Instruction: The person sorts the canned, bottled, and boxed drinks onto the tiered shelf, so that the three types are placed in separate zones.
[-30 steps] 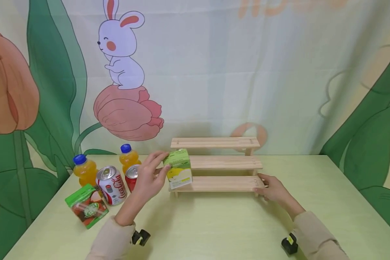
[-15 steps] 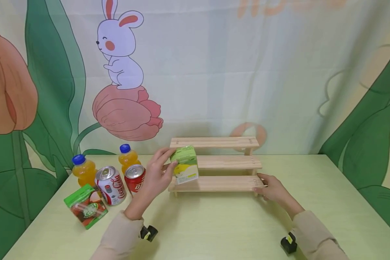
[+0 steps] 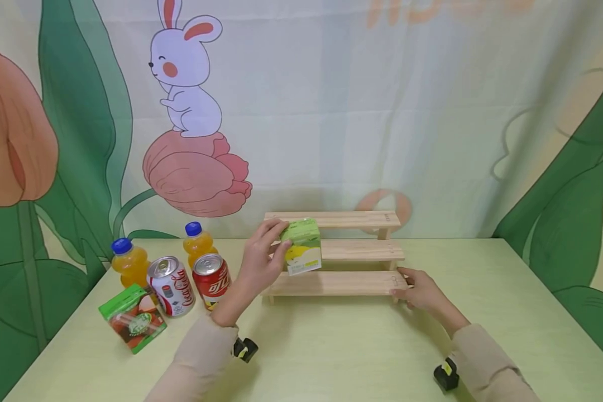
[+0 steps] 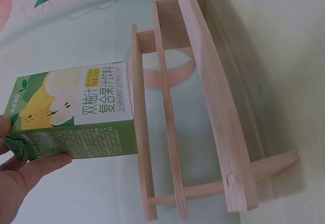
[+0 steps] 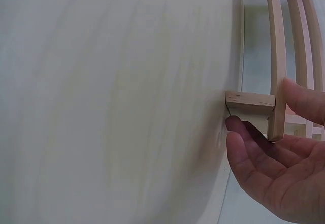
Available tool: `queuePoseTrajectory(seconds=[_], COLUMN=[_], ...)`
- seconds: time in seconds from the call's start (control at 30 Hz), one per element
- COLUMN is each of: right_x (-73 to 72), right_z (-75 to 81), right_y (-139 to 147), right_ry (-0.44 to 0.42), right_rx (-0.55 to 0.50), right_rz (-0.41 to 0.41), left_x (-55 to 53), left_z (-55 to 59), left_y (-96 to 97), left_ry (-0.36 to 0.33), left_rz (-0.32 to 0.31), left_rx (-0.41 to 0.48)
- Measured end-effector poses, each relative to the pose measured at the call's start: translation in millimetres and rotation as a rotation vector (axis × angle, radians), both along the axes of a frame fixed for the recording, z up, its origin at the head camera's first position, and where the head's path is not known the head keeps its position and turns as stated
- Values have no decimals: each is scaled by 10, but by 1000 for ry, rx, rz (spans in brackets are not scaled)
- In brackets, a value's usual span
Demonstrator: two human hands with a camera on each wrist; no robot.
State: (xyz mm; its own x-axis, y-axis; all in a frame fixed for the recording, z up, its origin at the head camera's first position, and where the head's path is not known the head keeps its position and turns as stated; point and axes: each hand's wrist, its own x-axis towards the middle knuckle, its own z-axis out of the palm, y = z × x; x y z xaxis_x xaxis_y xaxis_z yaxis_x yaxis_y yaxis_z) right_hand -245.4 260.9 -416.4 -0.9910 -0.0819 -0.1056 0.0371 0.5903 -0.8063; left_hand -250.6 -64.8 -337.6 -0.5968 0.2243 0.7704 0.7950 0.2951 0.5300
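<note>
Fingers of the left hand (image 3: 264, 258) pinched a boxy green-and-yellow carton (image 3: 304, 250) near a three-tiered pale-wood rack (image 3: 359, 250); those of the right hand (image 3: 424, 291) gripped its lowest shelf (image 3: 336, 283).

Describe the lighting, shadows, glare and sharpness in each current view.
Head: bright, with soft shadows on the pale green tabletop and pale, glare-like streaks on the red-and-green rectangular packet; left wrist: the large print on the green, yellow and white box-shaped juice carton is sharp enough to make out; right wrist: dimmer and hazy, with a soft shadow beside the bare right hand.
</note>
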Motion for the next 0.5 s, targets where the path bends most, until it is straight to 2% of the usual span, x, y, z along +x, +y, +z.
queuePoseTrajectory(seconds=[0.17,0.5], right_x=[-1,5], right_z=[-1,5], right_y=[0,7], right_ry=[-2,-4], right_rx=[-10,-3], right_rz=[1,-2], left_x=[-28,-77], left_z=[-7,-38], left_y=[82,201], left_ry=[24,23], left_rz=[-11,7], left_rx=[-6,-25])
